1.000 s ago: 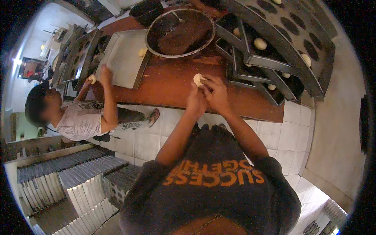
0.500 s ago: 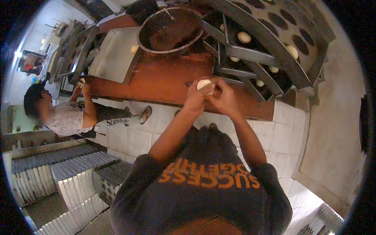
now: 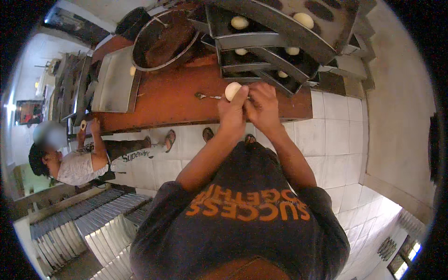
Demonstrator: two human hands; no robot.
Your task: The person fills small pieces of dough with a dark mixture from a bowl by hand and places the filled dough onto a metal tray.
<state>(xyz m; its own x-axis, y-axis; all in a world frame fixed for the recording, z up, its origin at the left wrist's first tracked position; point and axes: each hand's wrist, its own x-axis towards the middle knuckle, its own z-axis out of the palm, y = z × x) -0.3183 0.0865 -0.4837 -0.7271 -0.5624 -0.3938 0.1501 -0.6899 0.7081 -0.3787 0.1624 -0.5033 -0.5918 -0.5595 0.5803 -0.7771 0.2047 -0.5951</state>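
Observation:
A pale round dough ball (image 3: 233,91) sits in my left hand (image 3: 233,112), the thumb pressed along its right side. Close against that thumb is my right hand (image 3: 262,103), its fingers curled together; what they grip, if anything, is hidden. A spoon (image 3: 200,95) with dark matter on its bowl shows left of the ball. Its handle runs behind the ball, and I cannot tell whether it lies on the table or touches a hand. Both hands are over the front edge of the reddish-brown table (image 3: 172,95).
Stacked dark metal trays (image 3: 252,41) with several dough balls stand at the back right. A large basin (image 3: 135,51) with brown filling is at the back left, beside a shallow metal tray (image 3: 109,86) holding one ball. Far left, a co-worker (image 3: 81,165) holds a small pale piece.
My view has shifted, so the table's things appear further left. The dough ball shows more plainly above my left hand, and my right fingers have curled in closer beside it.

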